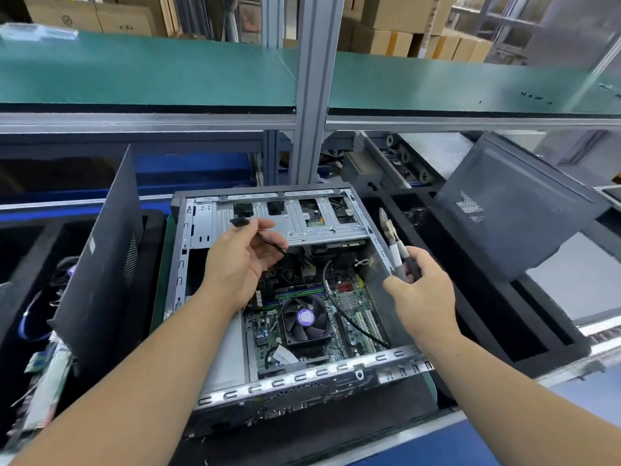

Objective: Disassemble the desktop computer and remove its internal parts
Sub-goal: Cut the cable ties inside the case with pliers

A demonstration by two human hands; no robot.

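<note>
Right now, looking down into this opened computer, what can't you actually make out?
Head view, the only one:
- Where the cable pinched by the left hand ends: that hand covers the wiring below.
- Cutters handles: wrapped by the right hand.
- Print on the fan sticker: too small.
- Parts in the left bin: hidden by the leaning black panel, cut off by the frame's edge.

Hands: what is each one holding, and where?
Left hand pinches a cable just behind its plug. Right hand holds cutters by the handles.
</note>
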